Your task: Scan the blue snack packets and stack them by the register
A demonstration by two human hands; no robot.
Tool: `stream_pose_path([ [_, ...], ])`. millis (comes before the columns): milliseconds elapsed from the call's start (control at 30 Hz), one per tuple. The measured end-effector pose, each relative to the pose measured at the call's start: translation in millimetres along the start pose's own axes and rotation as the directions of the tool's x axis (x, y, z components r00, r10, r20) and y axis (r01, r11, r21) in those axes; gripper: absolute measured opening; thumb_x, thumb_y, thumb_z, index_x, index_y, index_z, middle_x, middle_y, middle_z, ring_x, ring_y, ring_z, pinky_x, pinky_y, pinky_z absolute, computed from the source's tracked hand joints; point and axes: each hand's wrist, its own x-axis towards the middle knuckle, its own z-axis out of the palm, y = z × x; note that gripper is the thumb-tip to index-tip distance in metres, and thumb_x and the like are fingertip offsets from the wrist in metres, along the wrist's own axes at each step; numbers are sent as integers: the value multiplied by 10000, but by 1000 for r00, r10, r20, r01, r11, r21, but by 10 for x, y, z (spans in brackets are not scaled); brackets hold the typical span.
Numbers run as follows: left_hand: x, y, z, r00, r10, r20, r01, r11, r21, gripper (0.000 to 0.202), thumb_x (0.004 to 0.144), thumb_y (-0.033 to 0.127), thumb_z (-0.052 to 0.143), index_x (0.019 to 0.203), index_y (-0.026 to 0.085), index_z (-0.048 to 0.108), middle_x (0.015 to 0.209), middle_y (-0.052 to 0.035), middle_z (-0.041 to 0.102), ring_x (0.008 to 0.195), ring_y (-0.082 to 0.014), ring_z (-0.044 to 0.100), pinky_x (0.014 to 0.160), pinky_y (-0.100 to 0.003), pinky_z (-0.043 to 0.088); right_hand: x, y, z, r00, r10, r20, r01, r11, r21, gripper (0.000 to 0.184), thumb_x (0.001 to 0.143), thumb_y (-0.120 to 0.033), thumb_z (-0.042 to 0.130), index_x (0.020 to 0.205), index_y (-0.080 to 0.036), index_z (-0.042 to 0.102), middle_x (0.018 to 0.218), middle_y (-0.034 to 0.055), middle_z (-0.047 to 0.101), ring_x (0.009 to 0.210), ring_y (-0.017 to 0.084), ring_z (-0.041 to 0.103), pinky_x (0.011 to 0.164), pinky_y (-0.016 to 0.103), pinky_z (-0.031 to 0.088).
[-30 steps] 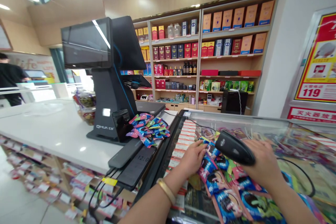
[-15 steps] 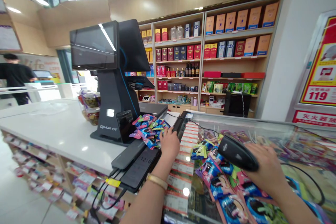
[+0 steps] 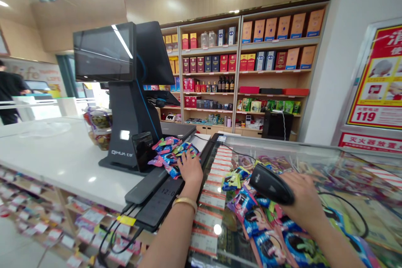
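My right hand [image 3: 303, 201] is wrapped round a black barcode scanner [image 3: 270, 183], held over the glass counter. Beneath it, blue, pink and green snack packets [image 3: 268, 245] lie on the glass in a loose spread. My left hand [image 3: 191, 168], with a gold bangle at the wrist, rests fingers apart on a second pile of small snack packets [image 3: 166, 147]. That pile sits at the foot of a black point-of-sale terminal [image 3: 124, 134]. Close to my left wrist lies a phone [image 3: 160, 203], its screen showing a clock, beside a flat dark grey device [image 3: 146, 185].
Clear jars [image 3: 102, 127] stand on the white counter [image 3: 63, 155] behind the terminal. Cables [image 3: 109, 234] hang off its front edge. The scanner's cord [image 3: 354, 205] loops over the glass. Shelves [image 3: 213, 52] of boxes and bottles line the back wall. A person [image 3: 9, 92] stands far left.
My left hand has shifted onto the packet pile and covers more of it. The whole view has swung slightly right. The scanner stays in my right hand over the packets.
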Motion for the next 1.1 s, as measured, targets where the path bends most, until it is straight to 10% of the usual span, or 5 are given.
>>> stream_pose_path([
  [433, 15, -34, -50, 949, -1, -317, -104, 943, -316, 131, 819, 143, 525, 786, 188, 644, 1293, -127, 560, 1292, -318, 408, 1079, -521, 263, 110, -245, -104, 985, 170, 7, -169, 976, 133, 152, 673, -208, 524, 788, -204, 623, 763, 38, 642, 752, 192, 537, 771, 339, 313],
  [633, -1, 74, -146, 985, -172, 0, 21, 122, -992, 86, 829, 286, 545, 802, 208, 520, 736, 12, 545, 673, -147, 564, 669, -289, 507, 108, -238, -109, 988, 147, -35, -142, 983, 120, 173, 677, -214, 529, 817, -204, 630, 791, 40, 650, 762, 192, 546, 760, 334, 322],
  [767, -77, 158, -256, 879, 62, 472, 424, -555, -716, 67, 835, 229, 556, 795, 187, 522, 717, 21, 516, 576, -88, 539, 495, -178, 443, 70, -167, -84, 995, 85, -49, -80, 992, 96, 171, 700, -248, 563, 855, -201, 617, 816, 42, 655, 782, 201, 563, 760, 340, 334],
  [900, -153, 174, -372, 746, 424, 514, 635, -687, -354, 62, 837, 124, 519, 818, 147, 573, 816, -42, 562, 610, -61, 549, 425, -113, 370, 50, -130, -83, 999, 27, -38, -23, 993, 115, 141, 703, -278, 563, 819, -205, 596, 777, 34, 636, 735, 196, 550, 728, 337, 340],
  [1100, -259, 231, -442, 741, 528, 414, 662, -678, -320, 82, 807, 124, 566, 847, 188, 599, 845, -14, 536, 708, -79, 561, 585, -170, 471, 127, -317, -219, 999, 23, -27, -17, 979, 204, 103, 750, -298, 541, 793, -209, 568, 743, 17, 602, 724, 184, 528, 731, 346, 309],
])
